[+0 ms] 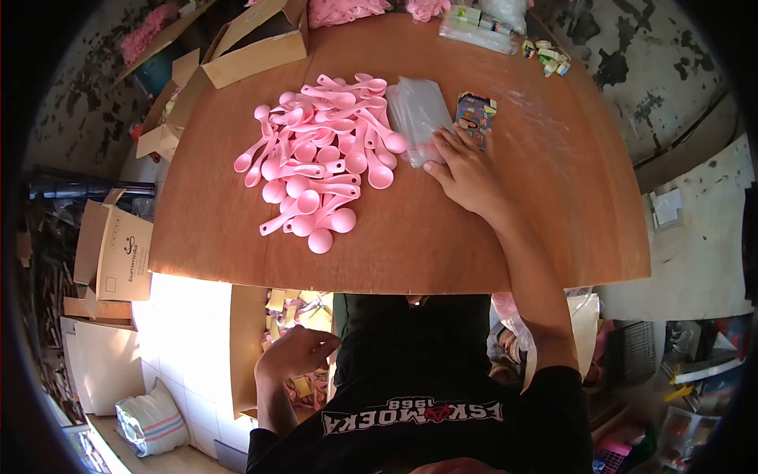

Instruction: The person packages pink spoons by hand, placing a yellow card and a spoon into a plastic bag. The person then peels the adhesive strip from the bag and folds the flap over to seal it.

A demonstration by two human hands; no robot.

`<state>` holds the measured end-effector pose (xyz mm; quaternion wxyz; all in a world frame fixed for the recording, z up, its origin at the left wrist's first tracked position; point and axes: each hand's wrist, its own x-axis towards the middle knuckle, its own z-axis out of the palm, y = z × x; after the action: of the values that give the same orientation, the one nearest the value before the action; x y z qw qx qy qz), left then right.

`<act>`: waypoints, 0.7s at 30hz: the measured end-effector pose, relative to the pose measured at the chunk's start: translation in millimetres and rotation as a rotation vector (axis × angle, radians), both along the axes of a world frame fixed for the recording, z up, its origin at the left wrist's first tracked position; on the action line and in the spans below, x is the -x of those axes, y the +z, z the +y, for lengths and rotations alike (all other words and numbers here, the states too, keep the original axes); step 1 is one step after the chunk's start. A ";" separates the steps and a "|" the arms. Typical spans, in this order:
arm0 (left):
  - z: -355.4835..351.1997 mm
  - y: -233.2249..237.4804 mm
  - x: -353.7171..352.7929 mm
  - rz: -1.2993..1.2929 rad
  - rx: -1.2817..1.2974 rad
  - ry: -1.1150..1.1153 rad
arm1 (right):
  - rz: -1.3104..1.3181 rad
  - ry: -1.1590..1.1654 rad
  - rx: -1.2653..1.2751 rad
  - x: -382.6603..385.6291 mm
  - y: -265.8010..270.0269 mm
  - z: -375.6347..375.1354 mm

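A heap of pink plastic spoons point(316, 150) lies on the brown wooden table, left of centre. To its right is a stack of clear plastic bags point(417, 110). My right hand point(467, 175) rests palm down at the lower right edge of these bags, fingers stretched out and apart. Its fingertips also reach the dark printed cards point(474, 114) beside the bags. Below the table edge, my left hand point(296, 351) hangs loosely bent next to a cardboard box point(246, 340) of packed pink and yellow items. Nothing shows in that hand, though its fingertips are partly hidden.
Open cardboard boxes point(257, 47) stand at the table's back left. At the back are pink bundles point(347, 9), a clear pack point(478, 33) and several small yellow-and-white pieces point(546, 57). A printed carton point(122, 253) and a white sack point(151, 419) are on the left.
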<state>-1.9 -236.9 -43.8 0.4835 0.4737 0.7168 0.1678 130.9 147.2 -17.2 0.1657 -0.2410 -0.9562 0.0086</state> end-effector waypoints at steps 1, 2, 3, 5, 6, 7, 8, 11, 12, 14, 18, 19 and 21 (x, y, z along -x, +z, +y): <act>16.9 35.5 -5.6 -0.093 -0.140 -0.004 | 0.006 0.001 -0.002 1.3 1.3 -0.5; 29.7 65.1 -7.2 -0.045 -0.263 -0.103 | 0.102 0.016 -0.032 2.8 1.8 -1.3; 42.1 85.3 -7.8 0.002 -0.386 -0.202 | 0.197 0.032 -0.062 4.1 2.4 -1.9; 70.1 102.1 -13.5 0.042 -0.650 -0.150 | 0.314 0.046 -0.077 5.6 9.8 -5.3; 83.2 107.4 -12.9 0.078 -0.912 -0.094 | 0.426 0.061 -0.090 5.6 14.9 -6.6; 96.1 112.5 -7.3 0.104 -0.910 -0.072 | 0.421 0.068 -0.096 4.4 18.6 -7.9; 110.3 116.8 -0.5 0.130 -0.905 -0.052 | 0.506 0.136 0.034 2.4 21.2 -10.0; 164.1 119.9 15.2 0.365 -1.010 0.030 | 0.597 0.283 0.178 -1.2 29.4 -19.8; 180.1 112.8 23.4 0.560 -1.120 -0.051 | 0.603 0.360 0.199 -1.8 31.8 -25.5; 200.7 102.4 34.1 0.763 -1.228 -0.139 | 0.615 0.455 0.183 -1.7 43.6 -40.1; 215.3 87.0 51.4 0.405 -1.158 -0.262 | 0.663 0.531 0.303 -8.4 57.0 -56.7; 214.9 83.2 54.0 0.159 -0.975 -0.247 | 0.726 0.498 0.394 -9.1 57.5 -58.2; 216.3 76.0 51.0 0.015 -0.961 -0.149 | 0.733 0.484 0.554 -8.4 56.3 -38.2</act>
<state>-52.9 -20.6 32.2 0.2155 0.6946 0.5256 0.4414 139.3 109.0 39.1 0.4130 -0.0292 -0.8256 0.3833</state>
